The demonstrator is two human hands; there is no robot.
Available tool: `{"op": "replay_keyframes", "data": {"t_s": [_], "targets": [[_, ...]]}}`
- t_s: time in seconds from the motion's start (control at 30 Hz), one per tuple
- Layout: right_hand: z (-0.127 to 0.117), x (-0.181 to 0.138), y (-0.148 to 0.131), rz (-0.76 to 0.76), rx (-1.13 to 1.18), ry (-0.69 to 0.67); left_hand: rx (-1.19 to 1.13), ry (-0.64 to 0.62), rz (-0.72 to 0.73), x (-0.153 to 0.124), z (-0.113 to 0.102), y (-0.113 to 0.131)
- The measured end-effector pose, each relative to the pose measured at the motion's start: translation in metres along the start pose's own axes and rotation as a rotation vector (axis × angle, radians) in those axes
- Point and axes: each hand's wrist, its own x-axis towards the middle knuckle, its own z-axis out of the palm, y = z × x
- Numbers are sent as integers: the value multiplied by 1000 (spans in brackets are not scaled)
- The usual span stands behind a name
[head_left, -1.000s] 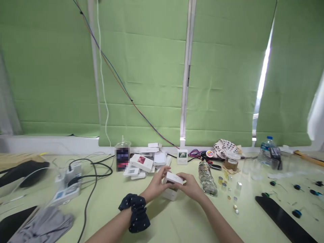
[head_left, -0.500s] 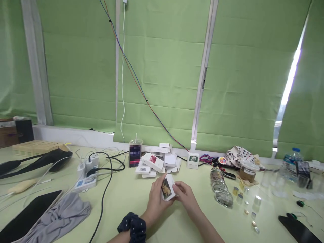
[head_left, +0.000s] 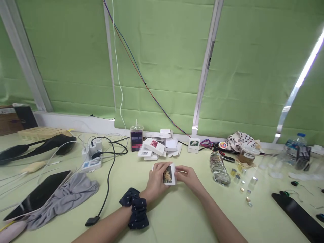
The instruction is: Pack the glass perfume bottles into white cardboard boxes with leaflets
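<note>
The white box (head_left: 170, 174) is over the tabletop (head_left: 177, 219), gripped in our curled left hand (head_left: 156, 182); our right hand (head_left: 189, 179), fingers partly bent, touches its right edge. Half a second ago we held it more tilted.

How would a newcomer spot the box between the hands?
At the table, in front of the box pile, are the left hand and right hand. Between them is the white box. Its picture is yellowish on dark, unlike the pile's reddish one.
</note>
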Motion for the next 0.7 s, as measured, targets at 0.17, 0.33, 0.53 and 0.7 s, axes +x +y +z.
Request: {"op": "replay_keyframes", "data": {"t_s": [0.17, 0.33, 0.53, 0.7], "targets": [[0, 0, -1, 33, 14, 48, 23, 28, 31, -1, -2, 4], [2, 2, 6, 46, -71, 113, 154, 39, 33, -7, 1, 11], [-2, 4, 7, 41, -85, 83, 271, -96, 60, 0, -18, 18], [-3, 1, 6, -91, -286, -65, 3, -355, -23, 14, -50, 9]]}}
